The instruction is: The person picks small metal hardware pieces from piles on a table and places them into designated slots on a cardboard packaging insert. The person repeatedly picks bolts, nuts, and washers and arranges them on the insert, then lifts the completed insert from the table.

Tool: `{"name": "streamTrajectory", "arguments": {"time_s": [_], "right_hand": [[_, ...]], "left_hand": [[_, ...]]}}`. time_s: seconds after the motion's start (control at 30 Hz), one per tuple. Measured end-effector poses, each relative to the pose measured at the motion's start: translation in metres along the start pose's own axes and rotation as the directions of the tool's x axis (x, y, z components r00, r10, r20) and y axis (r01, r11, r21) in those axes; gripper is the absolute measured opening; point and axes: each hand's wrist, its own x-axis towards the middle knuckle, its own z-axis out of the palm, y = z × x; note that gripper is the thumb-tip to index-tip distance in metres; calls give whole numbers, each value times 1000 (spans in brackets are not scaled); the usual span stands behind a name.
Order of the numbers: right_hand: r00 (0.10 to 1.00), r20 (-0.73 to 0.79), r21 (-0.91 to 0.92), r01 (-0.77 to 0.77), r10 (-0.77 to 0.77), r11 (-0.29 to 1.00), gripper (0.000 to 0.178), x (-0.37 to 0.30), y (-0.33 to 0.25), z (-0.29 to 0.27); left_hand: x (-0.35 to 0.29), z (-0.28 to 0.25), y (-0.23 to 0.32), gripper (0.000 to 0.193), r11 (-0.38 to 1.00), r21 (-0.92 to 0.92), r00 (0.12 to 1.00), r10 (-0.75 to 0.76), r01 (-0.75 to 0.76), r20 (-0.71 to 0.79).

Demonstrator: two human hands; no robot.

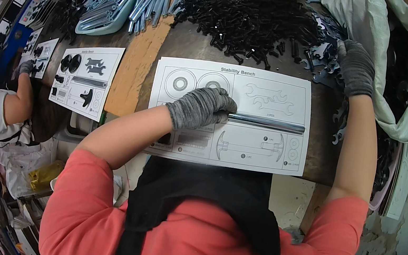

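A printed parts sheet [257,160] lies before me, with line drawings of hardware. Across its middle rests a shiny metal tube [268,123]. My left hand [199,108], in a grey knitted glove, lies over the tube's left end with its fingers curled together; whatever is beneath them is hidden. Some dark small parts [163,140] show on the sheet below that wrist. Over at the right, my right hand [356,70], gloved the same way, reaches to the edge of a heap of flat open-ended wrenches [325,53]. Its fingers are bent, and I cannot see what they hold.
Black bolts [247,19] are heaped at the back. Metal tubes [109,3] fill a pale tray [94,31] at the left, with more beside it. A white woven sack [395,99] borders the right. Further left, a co-worker [4,106] reaches toward another sheet; a second laid-out sheet [72,98] lies between.
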Motion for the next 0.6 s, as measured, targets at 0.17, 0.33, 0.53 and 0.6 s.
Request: {"name": "streamTrajectory", "arguments": {"time_s": [0.17, 0.33, 0.53, 0.6], "right_hand": [[999, -31, 655, 3, 23, 756, 38, -46, -25, -8], [937, 191, 980, -200, -292, -1, 33, -93, -52, -7], [852, 149, 978, -201, -502, -51, 25, -127, -81, 1], [816, 221, 963, -269, -534, -12, 23, -131, -83, 2]], "left_hand": [[3, 3, 4, 22, 999, -45, 999, -31, 31, -5], [5, -8, -6, 42, 824, -564, 982, -149, 58, -118], [14, -50, 29, 64, 406, -914, 973, -201, -20, -110], [20, -48, 36, 41, 521, -854, 967, -219, 3, -130]]}}
